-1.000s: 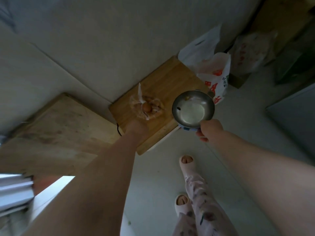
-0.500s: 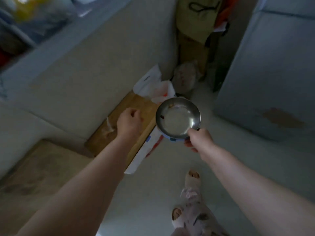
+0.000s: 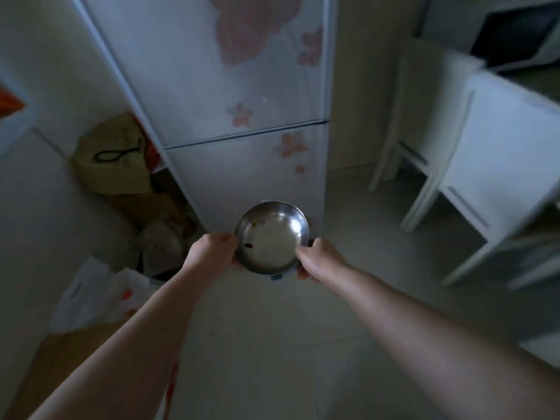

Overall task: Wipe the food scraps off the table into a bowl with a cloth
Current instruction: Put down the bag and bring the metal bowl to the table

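Observation:
A round steel bowl [image 3: 274, 236] is held out in front of me over the floor, with a few small dark and yellow food scraps inside near its left wall. My left hand [image 3: 212, 253] grips its left rim and my right hand [image 3: 318, 259] grips its right rim. A bit of blue cloth [image 3: 276, 277] pokes out from under the bowl. The rest of the cloth is hidden. No table surface with scraps is in view.
A white fridge [image 3: 242, 116] with pink flower stickers stands straight ahead. Bags [image 3: 115, 159] and plastic sacks [image 3: 91, 292] pile up at its left. A white cabinet [image 3: 472, 165] with a microwave [image 3: 515, 34] is on the right. A wooden board corner [image 3: 60, 353] lies lower left.
My view has swung right from the wooden boards to the fridge. My left hand left the board and took hold of the bowl's left rim; my right hand kept the bowl.

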A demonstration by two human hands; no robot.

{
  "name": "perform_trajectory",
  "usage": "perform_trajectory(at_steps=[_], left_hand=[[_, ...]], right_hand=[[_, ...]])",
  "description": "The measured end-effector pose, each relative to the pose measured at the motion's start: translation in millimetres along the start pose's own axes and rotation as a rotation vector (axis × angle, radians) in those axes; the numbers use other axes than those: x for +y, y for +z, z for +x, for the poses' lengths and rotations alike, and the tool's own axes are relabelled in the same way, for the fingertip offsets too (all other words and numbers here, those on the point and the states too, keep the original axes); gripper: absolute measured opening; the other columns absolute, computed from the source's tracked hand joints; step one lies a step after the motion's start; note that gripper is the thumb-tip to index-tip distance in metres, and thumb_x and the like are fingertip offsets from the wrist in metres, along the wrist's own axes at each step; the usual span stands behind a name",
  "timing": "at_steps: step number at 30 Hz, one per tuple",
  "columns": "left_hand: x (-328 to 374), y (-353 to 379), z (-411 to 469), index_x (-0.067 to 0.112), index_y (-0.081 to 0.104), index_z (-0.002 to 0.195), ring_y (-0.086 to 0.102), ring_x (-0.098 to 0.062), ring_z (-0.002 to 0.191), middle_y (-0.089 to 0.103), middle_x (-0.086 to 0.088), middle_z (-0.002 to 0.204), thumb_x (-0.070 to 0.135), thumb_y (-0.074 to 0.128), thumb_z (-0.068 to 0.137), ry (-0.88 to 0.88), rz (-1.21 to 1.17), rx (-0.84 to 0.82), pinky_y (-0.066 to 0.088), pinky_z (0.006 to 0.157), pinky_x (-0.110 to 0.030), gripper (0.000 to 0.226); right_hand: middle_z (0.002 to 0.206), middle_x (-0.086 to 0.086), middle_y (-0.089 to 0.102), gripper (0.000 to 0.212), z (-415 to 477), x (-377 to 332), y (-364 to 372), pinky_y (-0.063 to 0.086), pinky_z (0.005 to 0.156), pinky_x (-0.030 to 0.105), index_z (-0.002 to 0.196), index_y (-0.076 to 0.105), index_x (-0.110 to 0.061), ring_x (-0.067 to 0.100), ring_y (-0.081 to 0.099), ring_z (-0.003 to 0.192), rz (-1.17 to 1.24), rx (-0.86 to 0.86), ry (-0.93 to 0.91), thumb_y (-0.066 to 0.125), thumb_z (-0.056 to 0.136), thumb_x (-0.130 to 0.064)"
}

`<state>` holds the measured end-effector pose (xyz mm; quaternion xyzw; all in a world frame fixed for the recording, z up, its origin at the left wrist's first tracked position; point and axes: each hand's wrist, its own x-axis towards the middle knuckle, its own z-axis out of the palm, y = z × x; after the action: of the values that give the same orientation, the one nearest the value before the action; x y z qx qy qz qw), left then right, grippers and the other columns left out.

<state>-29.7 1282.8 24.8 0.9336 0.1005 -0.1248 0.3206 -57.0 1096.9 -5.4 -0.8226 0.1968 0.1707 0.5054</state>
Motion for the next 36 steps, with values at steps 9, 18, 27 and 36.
perform_trajectory(at_steps=[9, 18, 27, 36], left_hand=[[221.4, 151.3, -1.7, -0.004, 0.066, 0.104, 0.066, -0.031, 0.079, 0.072, -0.019, 0.097, 0.022, 0.047, 0.097, 0.292, 0.173, -0.137, 0.057, 0.075, -0.034, 0.033], [393.4, 298.3, -28.7, -0.003, 0.067, 0.107, 0.067, -0.033, 0.100, 0.070, -0.019, 0.107, 0.016, 0.045, 0.095, 0.502, 0.341, -0.379, 0.051, 0.076, -0.030, 0.031], [513.5, 404.1, -45.8, -0.006, 0.064, 0.108, 0.069, -0.034, 0.096, 0.070, -0.020, 0.104, 0.014, 0.045, 0.094, 0.761, 0.318, -0.563, 0.056, 0.078, -0.035, 0.031], [586.5, 476.1, -32.9, -0.010, 0.059, 0.118, 0.068, -0.030, 0.080, 0.068, -0.024, 0.110, 0.010, 0.045, 0.095, 0.752, 0.322, -0.735, 0.053, 0.060, -0.026, 0.033]], right_hand=[[0.083, 0.013, 0.076, 0.055, 2.2, 97.2, -250.3, 0.051, 0.078, 0.035, 0.062, 0.057, -0.013, 0.030, 0.072, 0.080, 0.154, 0.269, 0.076, 0.032, 0.096, -0.049], [0.066, 0.000, 0.054, 0.032, -23.9, 224.4, -419.2, 0.044, 0.047, 0.019, 0.069, 0.049, -0.021, -0.002, 0.049, 0.029, 0.369, 0.479, 0.302, 0.045, 0.094, -0.001], [0.052, 0.001, 0.060, 0.024, -46.1, 294.7, -505.7, 0.038, 0.038, 0.013, 0.101, 0.064, 0.001, 0.011, 0.055, 0.042, 0.507, 0.752, 0.503, 0.041, 0.096, 0.002], [0.067, 0.007, 0.059, 0.024, -29.7, 338.4, -555.4, 0.036, 0.035, 0.013, 0.110, 0.064, -0.003, 0.014, 0.053, 0.053, 0.574, 0.903, 0.615, 0.045, 0.096, -0.005]])
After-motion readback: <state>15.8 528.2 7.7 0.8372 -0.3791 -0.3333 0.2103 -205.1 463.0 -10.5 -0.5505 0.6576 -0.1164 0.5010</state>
